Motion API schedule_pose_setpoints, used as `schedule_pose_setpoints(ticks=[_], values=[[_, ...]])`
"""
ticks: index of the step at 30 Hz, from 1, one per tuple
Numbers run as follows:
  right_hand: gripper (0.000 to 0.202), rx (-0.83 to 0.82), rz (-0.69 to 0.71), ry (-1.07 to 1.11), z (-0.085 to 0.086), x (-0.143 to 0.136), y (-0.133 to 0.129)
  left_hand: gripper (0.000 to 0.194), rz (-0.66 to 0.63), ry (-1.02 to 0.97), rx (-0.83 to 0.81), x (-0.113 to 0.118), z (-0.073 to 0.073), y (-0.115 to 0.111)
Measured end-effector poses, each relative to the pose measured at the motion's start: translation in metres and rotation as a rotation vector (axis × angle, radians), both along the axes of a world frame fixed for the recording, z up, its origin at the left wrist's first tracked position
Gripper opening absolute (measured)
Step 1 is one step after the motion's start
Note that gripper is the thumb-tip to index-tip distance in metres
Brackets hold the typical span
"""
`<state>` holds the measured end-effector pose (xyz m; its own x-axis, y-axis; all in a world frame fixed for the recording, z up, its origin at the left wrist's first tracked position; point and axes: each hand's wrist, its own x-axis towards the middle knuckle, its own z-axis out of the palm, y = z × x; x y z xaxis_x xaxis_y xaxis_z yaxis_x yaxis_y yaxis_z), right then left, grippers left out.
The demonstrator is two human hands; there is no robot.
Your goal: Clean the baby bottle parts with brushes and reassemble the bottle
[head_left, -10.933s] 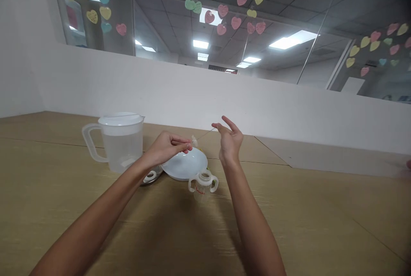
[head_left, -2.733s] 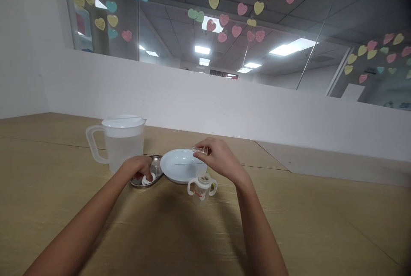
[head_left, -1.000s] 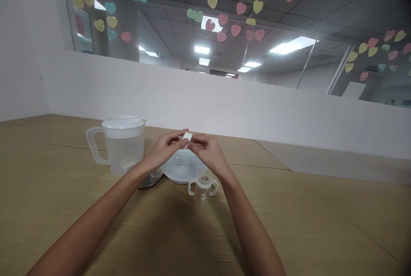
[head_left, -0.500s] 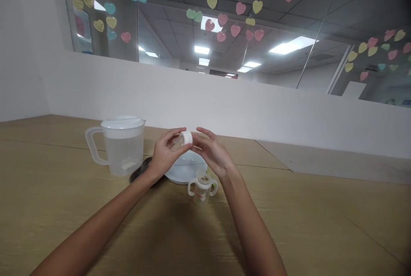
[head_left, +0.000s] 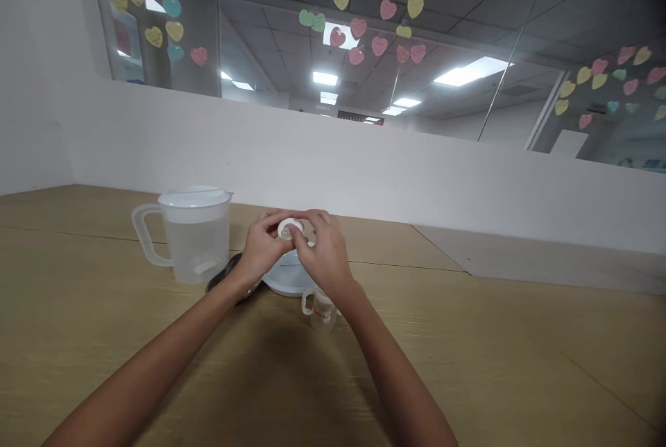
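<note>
Both hands meet over a white bowl [head_left: 289, 277], holding up a baby bottle nipple in its white collar ring [head_left: 284, 226]. Fingers of my left hand [head_left: 263, 244] close round the ring's left side. My right hand [head_left: 325, 252] grips it from the right, its thumb across the ring's face. The clear nipple is mostly covered by fingers. Below my right wrist stands a small clear baby bottle [head_left: 323, 311] with white handles, upright and partly hidden by the wrist. A dark tray-like item [head_left: 225, 273] lies behind my left wrist, mostly covered.
A lidded translucent pitcher [head_left: 198, 239] stands on the wooden table [head_left: 494, 350] to the left, its handle pointing left. Behind the table rises a white wall [head_left: 312, 155] with a window above, dotted with heart-shaped notes.
My right hand has come in from the right and taken hold of the collar ring. The ring has turned so its face points more toward me.
</note>
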<state>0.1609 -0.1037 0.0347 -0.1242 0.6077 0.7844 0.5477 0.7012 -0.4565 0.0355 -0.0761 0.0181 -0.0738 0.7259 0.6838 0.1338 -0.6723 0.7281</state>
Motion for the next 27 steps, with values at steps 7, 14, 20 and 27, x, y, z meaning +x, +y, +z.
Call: schedule_pose_setpoints(ticks=[7,14,20,27], values=[[0.030,-0.039,-0.195,-0.308,-0.002,-0.001,0.002,0.040,0.156,0.245,0.090,-0.002,0.003,-0.007],[0.045,-0.036,-0.259,-0.288,0.000,0.014,0.012,0.043,0.187,0.205,0.101,0.007,0.006,-0.023],[0.042,0.058,-0.235,-0.390,0.004,0.014,0.008,0.038,0.159,0.443,0.248,0.003,0.015,-0.027],[0.039,0.041,-0.267,-0.616,0.015,0.017,-0.006,0.038,0.008,0.761,0.191,-0.005,0.018,-0.031]])
